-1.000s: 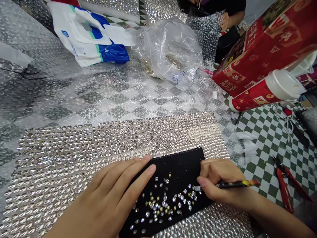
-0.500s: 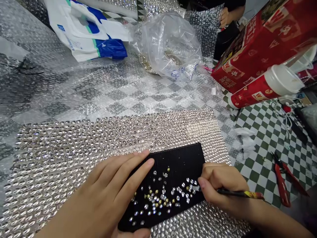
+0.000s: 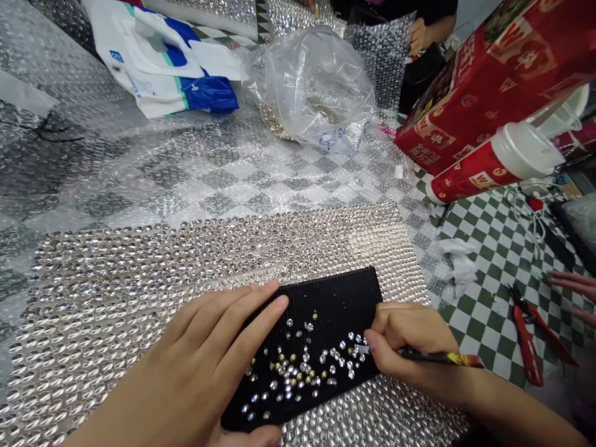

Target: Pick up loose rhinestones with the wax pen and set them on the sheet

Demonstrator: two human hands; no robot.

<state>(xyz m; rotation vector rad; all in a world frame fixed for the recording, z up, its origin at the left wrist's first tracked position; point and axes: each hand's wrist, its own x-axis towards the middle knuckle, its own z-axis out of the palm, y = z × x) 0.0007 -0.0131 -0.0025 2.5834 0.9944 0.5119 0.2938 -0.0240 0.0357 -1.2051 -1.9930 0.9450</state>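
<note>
Dozens of loose rhinestones (image 3: 305,366) lie on a black tray (image 3: 335,298) atop a studded sheet (image 3: 116,298). The left hand (image 3: 200,354), half-spread, clasps the tray's left end; the right hand (image 3: 412,341), curled tight, pinches a slim tool (image 3: 440,357), tip among the stones.

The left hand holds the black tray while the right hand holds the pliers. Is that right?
Not quite: the head view shows the right hand holding a pen-like tool, not the pliers. The left hand does hold the black tray.
</note>
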